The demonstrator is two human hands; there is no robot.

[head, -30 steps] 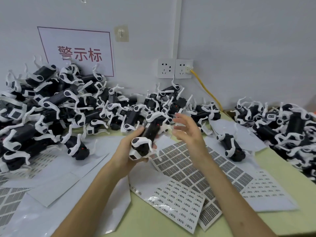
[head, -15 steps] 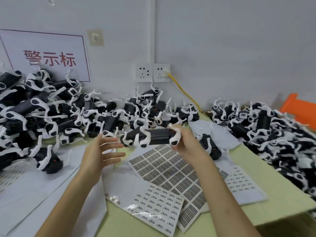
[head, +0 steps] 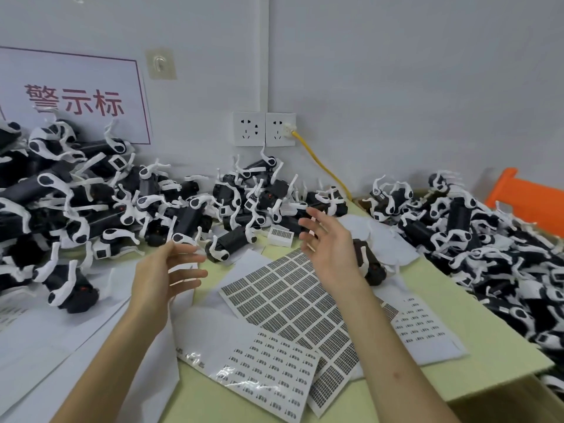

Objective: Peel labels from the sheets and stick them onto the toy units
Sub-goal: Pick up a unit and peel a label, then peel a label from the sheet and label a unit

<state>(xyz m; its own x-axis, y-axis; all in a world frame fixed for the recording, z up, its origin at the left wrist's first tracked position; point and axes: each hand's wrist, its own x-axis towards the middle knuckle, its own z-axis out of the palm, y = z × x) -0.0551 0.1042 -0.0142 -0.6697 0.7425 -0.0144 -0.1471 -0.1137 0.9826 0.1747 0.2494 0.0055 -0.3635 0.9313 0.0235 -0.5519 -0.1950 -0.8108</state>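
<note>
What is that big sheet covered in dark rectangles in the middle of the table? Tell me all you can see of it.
The label sheet looks like white paper backing carrying a grid of dark, finely printed rectangular labels. It lies flat and askew on the yellow-green table. A glossy barcode sheet overlaps its near edge; the right forearm crosses above its right side. The print is too small to read.
</note>
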